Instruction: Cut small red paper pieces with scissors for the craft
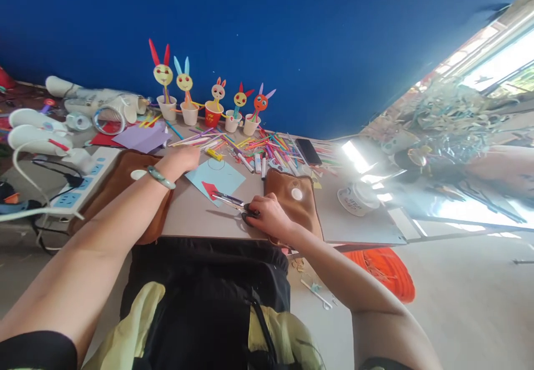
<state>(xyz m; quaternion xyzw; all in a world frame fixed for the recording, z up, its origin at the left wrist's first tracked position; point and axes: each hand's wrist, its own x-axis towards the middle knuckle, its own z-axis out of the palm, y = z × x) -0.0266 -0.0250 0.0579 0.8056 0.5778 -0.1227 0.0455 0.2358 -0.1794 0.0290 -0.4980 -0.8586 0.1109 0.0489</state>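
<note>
My right hand (pixel 271 213) is closed round the black handles of a pair of scissors (pixel 230 199). Their blades point left, over the lower edge of a light blue sheet of paper (pixel 227 177) and by a small red piece of paper (pixel 208 187). A circle is drawn near the top of the blue sheet. My left hand (pixel 186 159), below a bangle on the wrist, is at that sheet's upper left corner, beside a yellow object (pixel 213 154). Its fingers point away and are hidden, so their grip does not show.
Several rabbit-faced figures in cups (pixel 189 113) stand along the blue wall. Before them lie colourful sticks (pixel 271 142), markers (pixel 257 164) and a phone (pixel 308 152). Brown pouches (pixel 292 197) flank the work area. A power strip (pixel 83 183) and purple paper (pixel 144 136) are left.
</note>
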